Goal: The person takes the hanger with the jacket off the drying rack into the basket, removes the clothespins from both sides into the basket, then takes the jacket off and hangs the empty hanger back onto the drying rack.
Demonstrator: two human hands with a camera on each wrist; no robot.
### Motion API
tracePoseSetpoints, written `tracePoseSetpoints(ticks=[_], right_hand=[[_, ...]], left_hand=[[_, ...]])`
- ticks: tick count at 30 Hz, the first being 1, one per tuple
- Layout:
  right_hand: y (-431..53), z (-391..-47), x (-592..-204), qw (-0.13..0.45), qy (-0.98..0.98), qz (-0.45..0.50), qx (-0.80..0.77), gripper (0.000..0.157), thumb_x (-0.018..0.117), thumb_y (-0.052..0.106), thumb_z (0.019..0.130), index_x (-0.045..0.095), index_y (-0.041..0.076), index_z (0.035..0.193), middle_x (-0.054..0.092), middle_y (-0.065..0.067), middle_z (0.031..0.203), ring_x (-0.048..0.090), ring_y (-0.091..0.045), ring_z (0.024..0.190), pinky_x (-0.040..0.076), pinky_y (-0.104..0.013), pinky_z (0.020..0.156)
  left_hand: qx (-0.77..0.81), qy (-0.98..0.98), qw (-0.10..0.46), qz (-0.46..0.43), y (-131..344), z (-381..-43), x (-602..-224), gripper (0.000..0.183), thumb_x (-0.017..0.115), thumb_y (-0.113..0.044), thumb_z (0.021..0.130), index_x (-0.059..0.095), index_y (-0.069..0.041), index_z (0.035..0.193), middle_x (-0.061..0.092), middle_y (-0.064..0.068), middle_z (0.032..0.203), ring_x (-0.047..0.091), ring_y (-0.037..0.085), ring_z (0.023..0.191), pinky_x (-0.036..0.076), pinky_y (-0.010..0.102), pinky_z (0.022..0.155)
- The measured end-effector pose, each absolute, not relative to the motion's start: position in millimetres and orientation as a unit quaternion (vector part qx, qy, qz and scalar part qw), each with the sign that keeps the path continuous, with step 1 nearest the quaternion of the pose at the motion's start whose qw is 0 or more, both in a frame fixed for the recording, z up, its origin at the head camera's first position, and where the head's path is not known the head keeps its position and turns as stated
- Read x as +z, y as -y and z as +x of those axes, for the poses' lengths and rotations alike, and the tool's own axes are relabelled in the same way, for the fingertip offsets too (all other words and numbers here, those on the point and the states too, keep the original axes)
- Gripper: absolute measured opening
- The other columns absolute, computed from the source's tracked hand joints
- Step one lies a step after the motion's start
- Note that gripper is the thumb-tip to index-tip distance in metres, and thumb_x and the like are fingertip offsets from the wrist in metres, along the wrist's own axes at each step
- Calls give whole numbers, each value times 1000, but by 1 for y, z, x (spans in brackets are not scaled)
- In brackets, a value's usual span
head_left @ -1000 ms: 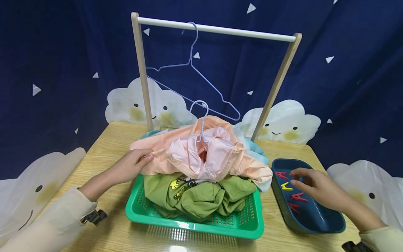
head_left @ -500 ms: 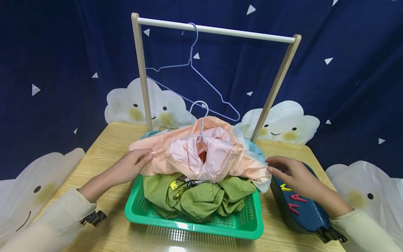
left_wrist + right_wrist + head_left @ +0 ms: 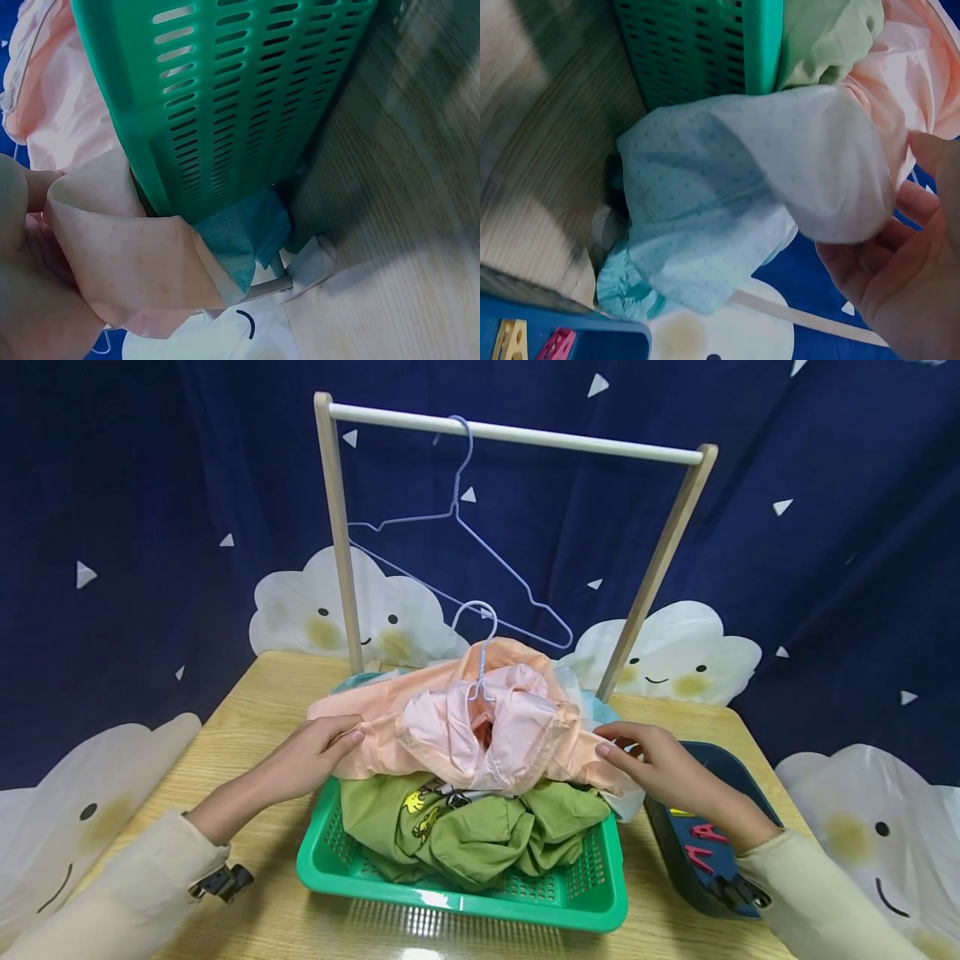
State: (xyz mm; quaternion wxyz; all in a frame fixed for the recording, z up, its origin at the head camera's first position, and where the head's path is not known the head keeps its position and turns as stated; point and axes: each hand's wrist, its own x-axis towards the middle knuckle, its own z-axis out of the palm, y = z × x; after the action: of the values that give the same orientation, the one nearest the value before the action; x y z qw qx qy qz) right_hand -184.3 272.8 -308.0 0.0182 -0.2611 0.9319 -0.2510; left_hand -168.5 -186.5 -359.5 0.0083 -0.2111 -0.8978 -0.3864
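At opposite sides of the green basket [image 3: 461,903], the left hand [image 3: 303,758] and right hand [image 3: 667,767] each pinch the peach garment [image 3: 517,756], probably to hold it spread.

The hanger [image 3: 482,667] in the peach garment [image 3: 375,743] shows only its hook and neck, its shoulders hidden by cloth; the right sleeve [image 3: 795,885] covers part of the blue tray [image 3: 723,762]; folds obscure part of the print [image 3: 423,820] on the green garment [image 3: 480,847]; the wrist views' edges crop the left hand [image 3: 41,289] and the right hand [image 3: 915,277].
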Motion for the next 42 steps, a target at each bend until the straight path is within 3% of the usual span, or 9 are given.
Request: tracePoseSetpoints(ticks=[3, 6, 8, 11, 19, 30, 35, 42], right_hand=[[-269, -189, -311, 27, -922, -275, -270, 24, 53, 23, 106, 73, 10, 110, 69, -1, 87, 56, -4, 70, 49, -24, 62], [-266, -193, -313, 37, -916, -286, -279, 27, 51, 22, 107, 69, 15, 89, 49, 6, 64, 41, -2, 54, 39, -23, 52], [-265, -195, -314, 38, -916, -288, -276, 31, 50, 22, 107, 64, 16, 80, 40, 8, 59, 36, -2, 50, 36, -23, 49], [-264, -195, -314, 43, -916, -287, -277, 34, 49, 21, 108, 60, 16, 77, 39, 9, 59, 37, -3, 49, 37, -24, 49], [-261, -198, -308, 57, -910, -295, -286, 35, 46, 20, 109, 54, 12, 76, 40, 6, 61, 37, -5, 50, 38, -25, 49], [-261, -202, -298, 108, -886, -331, -306, 30, 41, 17, 110, 69, 10, 99, 54, 5, 67, 49, -4, 55, 45, -25, 53], [-261, -203, -296, 136, -883, -319, -315, 25, 48, 20, 108, 69, 10, 101, 51, 6, 63, 45, -2, 51, 45, -24, 51], [-262, -200, -293, 179, -873, -305, -336, 23, 52, 21, 107, 67, 3, 111, 64, -5, 73, 54, -4, 54, 48, -25, 49]], left_hand=[[-388, 897, 8, -212, 186, -169, -359, 30, 46, -19, 109, 54, -12, 81, 37, -5, 70, 39, 7, 64, 37, 24, 63], [-391, 895, 8, -214, 186, -169, -358, 30, 46, -20, 109, 54, -12, 80, 37, -5, 70, 38, 7, 64, 37, 24, 63], [-392, 894, 8, -216, 186, -170, -358, 31, 46, -20, 109, 53, -12, 80, 37, -5, 70, 38, 7, 63, 37, 24, 62], [-392, 894, 10, -217, 185, -170, -358, 31, 46, -20, 109, 53, -12, 79, 37, -5, 69, 38, 7, 63, 37, 24, 62], [-400, 891, 20, -212, 185, -170, -356, 31, 45, -17, 109, 50, -10, 79, 38, -3, 69, 38, 7, 61, 38, 24, 61], [-390, 893, 89, -204, 182, -171, -355, 30, 47, -15, 108, 49, -11, 78, 38, -4, 66, 38, 7, 59, 37, 25, 60], [-393, 891, 96, -208, 180, -171, -354, 31, 47, -14, 107, 49, -11, 76, 38, -4, 65, 39, 7, 59, 37, 25, 59], [-391, 890, 104, -211, 178, -173, -351, 33, 48, -11, 106, 47, -12, 74, 38, -4, 64, 38, 8, 59, 37, 25, 59]])
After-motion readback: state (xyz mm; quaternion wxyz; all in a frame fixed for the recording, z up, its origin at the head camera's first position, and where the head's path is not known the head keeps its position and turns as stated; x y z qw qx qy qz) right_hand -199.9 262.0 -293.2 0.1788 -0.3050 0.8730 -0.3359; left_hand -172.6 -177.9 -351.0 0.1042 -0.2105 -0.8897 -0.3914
